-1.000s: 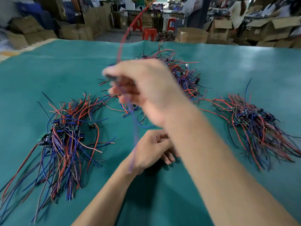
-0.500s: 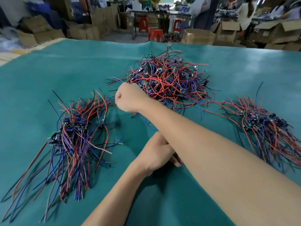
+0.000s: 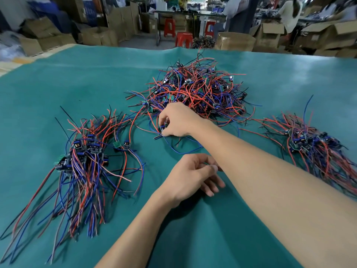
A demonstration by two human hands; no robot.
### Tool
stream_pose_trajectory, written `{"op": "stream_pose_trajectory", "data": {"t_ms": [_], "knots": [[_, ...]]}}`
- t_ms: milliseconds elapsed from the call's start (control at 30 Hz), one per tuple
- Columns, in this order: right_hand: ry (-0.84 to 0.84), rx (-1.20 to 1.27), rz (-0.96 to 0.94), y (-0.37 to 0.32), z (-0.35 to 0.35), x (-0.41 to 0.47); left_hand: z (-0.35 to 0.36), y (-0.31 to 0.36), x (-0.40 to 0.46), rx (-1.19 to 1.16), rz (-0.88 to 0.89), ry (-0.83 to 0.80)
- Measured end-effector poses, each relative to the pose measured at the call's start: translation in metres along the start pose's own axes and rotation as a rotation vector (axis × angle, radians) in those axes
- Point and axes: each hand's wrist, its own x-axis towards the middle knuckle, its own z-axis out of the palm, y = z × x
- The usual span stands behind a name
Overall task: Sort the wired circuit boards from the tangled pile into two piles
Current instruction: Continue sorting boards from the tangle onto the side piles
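A tangled pile [image 3: 197, 89] of small circuit boards with red, blue and black wires lies at the table's middle back. A sorted pile [image 3: 85, 161] lies at the left, its wires trailing toward me. Another sorted pile [image 3: 313, 144] lies at the right. My right hand [image 3: 177, 120] reaches across to the near left edge of the tangled pile and pinches a small wired board [image 3: 163, 127] there. My left hand [image 3: 191, 176] rests on the cloth below it, under my right forearm, with loosely curled fingers; a thin greenish wire seems to pass between thumb and fingers.
A teal cloth [image 3: 212, 238] covers the table. Two loose boards [image 3: 121, 145] lie just right of the left pile. Beyond the far edge stand cardboard boxes [image 3: 235, 41], red stools [image 3: 183, 38] and people at benches.
My right hand, raised with a wired board a second ago, swept down to the left pile, let it go, then moved right to the tangled pile's edge. The left hand stayed put.
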Motion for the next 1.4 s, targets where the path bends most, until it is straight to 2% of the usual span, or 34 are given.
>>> {"op": "stream_pose_trajectory", "data": {"t_ms": [100, 167, 300, 367, 433, 567, 667, 800, 1000, 1100, 1233, 1400], "knots": [[0.068, 0.089, -0.002, 0.011, 0.006, -0.004, 0.001, 0.0, -0.001, -0.02, 0.005, -0.009], [0.131, 0.247, 0.033, 0.017, 0.005, -0.01, 0.004, 0.001, 0.0, -0.029, 0.009, -0.019], [0.246, 0.899, 0.095, 0.026, -0.01, -0.033, 0.006, 0.005, 0.0, -0.033, 0.013, -0.045], [0.242, 1.097, 0.092, 0.035, -0.021, -0.049, 0.008, 0.006, 0.0, -0.078, 0.009, -0.065], [0.24, 1.122, 0.079, 0.042, -0.032, -0.064, 0.009, 0.008, 0.0, -0.132, -0.001, -0.06], [0.28, 1.11, 0.109, 0.05, -0.044, -0.091, 0.007, 0.009, 0.003, -0.261, 0.011, 0.064], [0.331, 1.111, 0.099, 0.052, -0.039, -0.116, 0.006, 0.01, 0.006, -0.447, -0.002, 0.146], [0.359, 1.187, 0.055, 0.052, -0.028, -0.149, 0.005, 0.009, 0.007, -0.565, 0.011, 0.189], [0.355, 1.349, 0.1, 0.054, -0.015, -0.165, 0.002, 0.011, 0.005, -0.513, 0.015, 0.125], [0.365, 1.243, 0.108, 0.054, -0.007, -0.166, 0.002, 0.012, 0.001, -0.465, 0.033, 0.06], [0.352, 1.114, 0.132, 0.054, -0.001, -0.167, 0.005, 0.01, 0.001, -0.481, 0.084, 0.059], [0.321, 1.13, 0.187, 0.056, 0.0, -0.167, 0.007, 0.007, 0.0, -0.416, 0.155, 0.098]]}}
